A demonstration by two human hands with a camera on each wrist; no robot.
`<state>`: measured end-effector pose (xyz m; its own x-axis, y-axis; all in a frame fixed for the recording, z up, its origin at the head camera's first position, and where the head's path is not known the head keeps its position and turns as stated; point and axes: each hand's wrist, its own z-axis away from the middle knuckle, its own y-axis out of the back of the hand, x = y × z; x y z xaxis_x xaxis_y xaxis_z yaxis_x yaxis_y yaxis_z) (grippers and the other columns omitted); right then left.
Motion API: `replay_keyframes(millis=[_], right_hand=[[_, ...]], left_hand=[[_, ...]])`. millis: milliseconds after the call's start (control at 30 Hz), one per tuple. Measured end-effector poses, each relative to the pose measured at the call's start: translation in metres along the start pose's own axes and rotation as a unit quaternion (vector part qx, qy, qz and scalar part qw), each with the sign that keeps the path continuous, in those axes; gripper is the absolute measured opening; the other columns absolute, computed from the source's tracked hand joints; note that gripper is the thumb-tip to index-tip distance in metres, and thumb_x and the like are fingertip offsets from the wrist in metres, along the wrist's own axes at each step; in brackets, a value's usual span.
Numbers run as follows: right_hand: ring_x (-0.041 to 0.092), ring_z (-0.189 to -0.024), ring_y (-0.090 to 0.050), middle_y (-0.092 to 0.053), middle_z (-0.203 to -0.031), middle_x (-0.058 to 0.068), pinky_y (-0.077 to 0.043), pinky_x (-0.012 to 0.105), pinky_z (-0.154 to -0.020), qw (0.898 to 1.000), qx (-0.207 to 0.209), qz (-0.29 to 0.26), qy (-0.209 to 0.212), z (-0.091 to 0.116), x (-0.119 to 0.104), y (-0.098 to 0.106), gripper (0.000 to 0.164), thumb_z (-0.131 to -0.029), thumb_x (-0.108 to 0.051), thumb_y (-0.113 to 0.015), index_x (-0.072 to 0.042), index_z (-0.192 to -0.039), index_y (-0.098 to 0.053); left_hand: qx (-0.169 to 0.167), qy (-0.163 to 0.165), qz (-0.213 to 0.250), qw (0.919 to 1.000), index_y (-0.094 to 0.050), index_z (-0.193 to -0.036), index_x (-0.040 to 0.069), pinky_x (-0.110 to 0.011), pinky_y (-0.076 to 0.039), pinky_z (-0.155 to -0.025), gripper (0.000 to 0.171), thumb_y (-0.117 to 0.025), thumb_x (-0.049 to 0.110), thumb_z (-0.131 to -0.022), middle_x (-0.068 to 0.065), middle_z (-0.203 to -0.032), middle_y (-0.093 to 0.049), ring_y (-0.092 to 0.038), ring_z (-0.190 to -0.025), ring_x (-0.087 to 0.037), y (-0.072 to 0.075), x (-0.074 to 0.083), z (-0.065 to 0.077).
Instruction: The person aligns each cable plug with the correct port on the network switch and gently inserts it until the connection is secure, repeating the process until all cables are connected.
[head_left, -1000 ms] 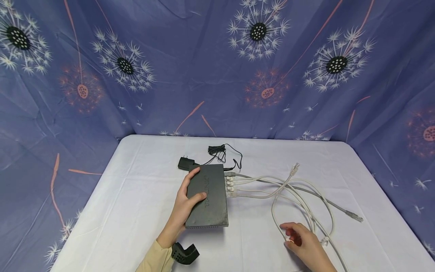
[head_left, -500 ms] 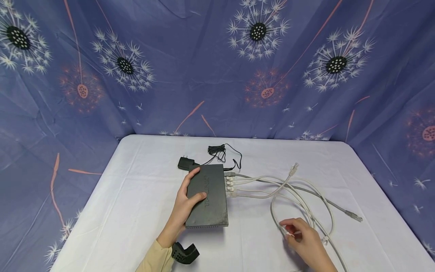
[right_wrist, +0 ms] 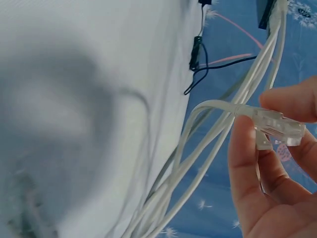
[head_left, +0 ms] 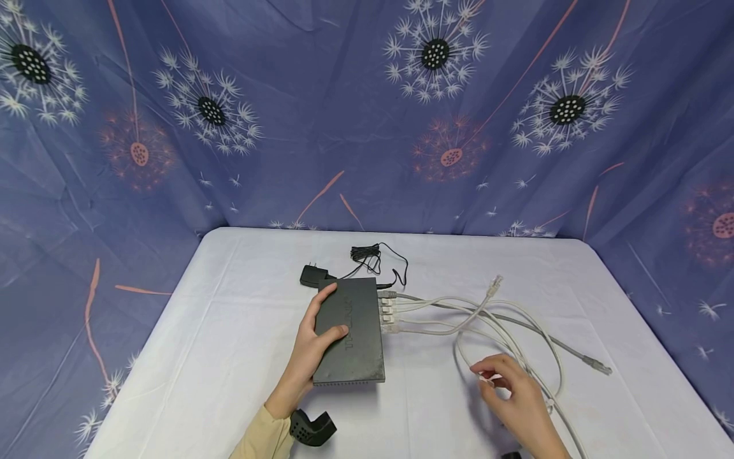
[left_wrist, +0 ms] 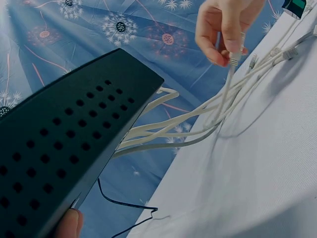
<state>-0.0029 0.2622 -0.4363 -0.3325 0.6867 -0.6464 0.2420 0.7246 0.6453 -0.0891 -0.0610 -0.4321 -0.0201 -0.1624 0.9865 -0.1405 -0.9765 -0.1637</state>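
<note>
My left hand (head_left: 306,354) grips a black network switch (head_left: 360,350), its thumb on top. Several white Ethernet cables (head_left: 430,331) and a grey one (head_left: 518,320) come out of the switch's right side. Over the table's right part, my right hand (head_left: 518,398) pinches the clear plug of a white Ethernet cable between thumb and fingertips. In the right wrist view that plug (right_wrist: 277,125) points right, away from the cable, which curves down to the left. The left wrist view shows the switch's vented face (left_wrist: 74,134) large, with the right hand (left_wrist: 228,29) beyond it.
Behind the switch lie a black power adapter (head_left: 313,276) and its bundled cord (head_left: 365,253). A loose white plug (head_left: 496,285) points up and back. The grey cable's free plug (head_left: 597,364) lies at right on the white-covered table (head_left: 229,357). A patterned curtain (head_left: 321,115) hangs behind.
My right hand has risen and shifted slightly with the pinched plug, drawing the white cable loop along. The left hand and the switch have stayed put.
</note>
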Motion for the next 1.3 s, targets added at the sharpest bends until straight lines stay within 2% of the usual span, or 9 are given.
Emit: replay_keyframes(millis=[200,467,833,1000,1300], right_hand=[[0.005,-0.086,-0.058,-0.061,-0.097,-0.006,-0.047,0.016,-0.072,1.000,0.013,-0.005,0.002,-0.008,-0.009,-0.001,0.040,-0.070,0.016,-0.074,-0.015,-0.095,-0.069],[0.004,-0.091,-0.059,-0.062,-0.099,0.007,-0.045,0.011,-0.075,0.998,0.041,-0.033,0.041,-0.016,-0.012,-0.007,0.042,-0.064,0.020,-0.077,-0.013,-0.090,-0.069],[0.007,-0.096,-0.061,-0.064,-0.106,0.011,-0.044,0.012,-0.081,0.993,0.034,-0.067,0.090,-0.027,-0.020,-0.012,0.050,-0.059,0.026,-0.075,-0.006,-0.098,-0.069],[0.007,-0.093,-0.061,-0.066,-0.104,0.009,-0.045,0.013,-0.081,0.992,0.034,-0.063,0.107,-0.033,-0.023,-0.014,0.048,-0.062,0.025,-0.074,-0.004,-0.100,-0.070],[0.006,-0.090,-0.061,-0.068,-0.100,0.002,-0.046,0.016,-0.080,0.992,0.019,-0.079,0.095,-0.043,-0.030,-0.017,0.044,-0.067,0.019,-0.075,-0.006,-0.102,-0.070]], left_hand=[[0.000,-0.001,-0.001,1.0000,-0.039,-0.145,0.031,-0.056,-0.028,-0.099,0.070,-0.064,0.008,-0.085,-0.002,-0.152,-0.024,-0.027,-0.135,-0.032,0.000,0.000,0.000],[0.002,0.004,-0.001,1.0000,-0.040,-0.145,0.031,-0.053,-0.031,-0.097,0.070,-0.065,0.008,-0.084,-0.001,-0.152,-0.025,-0.027,-0.135,-0.031,0.000,0.000,0.000],[0.004,0.005,-0.004,1.0000,-0.040,-0.146,0.029,-0.053,-0.031,-0.097,0.069,-0.064,0.007,-0.085,0.000,-0.152,-0.023,-0.025,-0.136,-0.031,0.000,0.000,0.000],[0.002,0.007,0.001,1.0000,-0.040,-0.145,0.031,-0.051,-0.030,-0.098,0.069,-0.064,0.006,-0.085,0.001,-0.152,-0.024,-0.026,-0.136,-0.030,-0.001,0.000,0.000],[0.000,0.004,0.004,1.0000,-0.040,-0.145,0.032,-0.049,-0.032,-0.096,0.070,-0.064,0.006,-0.084,0.001,-0.152,-0.025,-0.027,-0.135,-0.029,-0.001,0.001,0.000]])
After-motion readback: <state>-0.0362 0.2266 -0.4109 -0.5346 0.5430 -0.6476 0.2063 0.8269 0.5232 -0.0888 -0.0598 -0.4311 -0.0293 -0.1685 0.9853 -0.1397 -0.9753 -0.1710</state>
